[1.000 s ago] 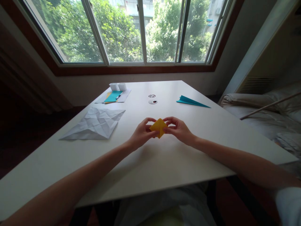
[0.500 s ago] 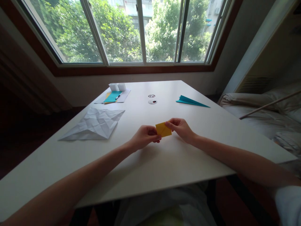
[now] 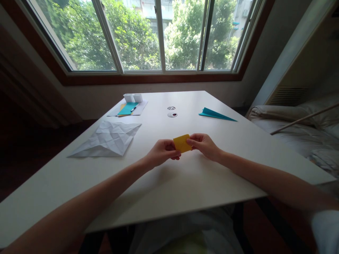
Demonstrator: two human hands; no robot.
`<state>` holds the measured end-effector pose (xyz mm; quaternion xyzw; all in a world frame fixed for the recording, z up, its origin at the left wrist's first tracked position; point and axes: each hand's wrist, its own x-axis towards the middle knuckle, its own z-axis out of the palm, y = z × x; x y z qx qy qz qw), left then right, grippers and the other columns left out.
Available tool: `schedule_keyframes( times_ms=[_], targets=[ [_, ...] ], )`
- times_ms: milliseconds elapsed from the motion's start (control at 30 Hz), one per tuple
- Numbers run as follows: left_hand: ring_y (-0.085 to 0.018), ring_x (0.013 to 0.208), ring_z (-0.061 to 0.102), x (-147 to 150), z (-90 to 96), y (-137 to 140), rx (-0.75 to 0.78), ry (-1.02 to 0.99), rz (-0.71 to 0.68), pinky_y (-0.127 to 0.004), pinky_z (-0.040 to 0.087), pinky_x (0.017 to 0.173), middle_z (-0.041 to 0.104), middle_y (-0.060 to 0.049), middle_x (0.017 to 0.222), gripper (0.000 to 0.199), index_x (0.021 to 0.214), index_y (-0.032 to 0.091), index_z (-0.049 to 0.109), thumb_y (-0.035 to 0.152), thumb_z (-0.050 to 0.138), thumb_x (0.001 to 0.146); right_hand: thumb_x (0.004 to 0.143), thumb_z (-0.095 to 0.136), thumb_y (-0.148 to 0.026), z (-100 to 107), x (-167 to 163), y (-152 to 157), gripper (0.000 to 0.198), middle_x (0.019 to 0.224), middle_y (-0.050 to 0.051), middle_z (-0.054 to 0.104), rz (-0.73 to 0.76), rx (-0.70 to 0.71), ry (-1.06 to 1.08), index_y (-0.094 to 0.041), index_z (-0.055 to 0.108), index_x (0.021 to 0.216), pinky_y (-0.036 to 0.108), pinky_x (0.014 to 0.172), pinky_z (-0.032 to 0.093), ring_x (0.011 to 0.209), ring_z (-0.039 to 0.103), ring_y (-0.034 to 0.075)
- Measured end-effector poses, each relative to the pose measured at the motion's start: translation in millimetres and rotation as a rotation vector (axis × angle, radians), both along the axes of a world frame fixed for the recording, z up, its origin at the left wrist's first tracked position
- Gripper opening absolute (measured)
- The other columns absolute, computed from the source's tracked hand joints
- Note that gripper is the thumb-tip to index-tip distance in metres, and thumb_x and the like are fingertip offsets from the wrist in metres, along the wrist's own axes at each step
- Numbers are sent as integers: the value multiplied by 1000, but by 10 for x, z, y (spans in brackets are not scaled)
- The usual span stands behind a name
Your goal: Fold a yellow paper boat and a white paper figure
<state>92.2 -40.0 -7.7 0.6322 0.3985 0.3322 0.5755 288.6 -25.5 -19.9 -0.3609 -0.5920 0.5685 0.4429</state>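
Between my two hands is a small folded yellow paper point(image 3: 182, 143), held up just over the white table point(image 3: 206, 183). My left hand point(image 3: 164, 152) pinches its left lower edge, thumb in front and fingers behind. With thumb and fingers, my right hand point(image 3: 202, 144) grips the right edge. Fold lines show faintly on the paper's face. The fingertips behind it are partly hidden.
Left of my hands lies a creased white paper sheet point(image 3: 108, 139). Farther back are teal paper point(image 3: 128, 108), a pen point(image 3: 134, 107) and white folded boxes point(image 3: 133, 98). A teal paper plane point(image 3: 215, 114) lies at right; two round stickers point(image 3: 172, 115) lie mid-table.
The yellow paper has tilted and shifted slightly left. My right thumb has slid lower, from its top corner to its right side. My left hand keeps its hold.
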Motion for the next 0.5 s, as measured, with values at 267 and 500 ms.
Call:
schedule_keyframes(
  times_ms=[267,500],
  targets=[
    [-17,71,62,-47,-10,5,303,90,5,-25,50,62,67,-6,77,25,83,12,64,36,62,75,73,62,-37,49,17,-79,20,75,3,67,-48,435,-297,-18,67,79,28,62,50,69,61,16],
    [-14,61,61,-31,79,-64,658,286,152,-22,48,59,67,-2,68,16,75,16,66,30,58,77,75,60,-34,46,11,-134,16,76,1,69,-170,612,-444,-22,68,83,27,60,48,66,60,15]
  ],
)
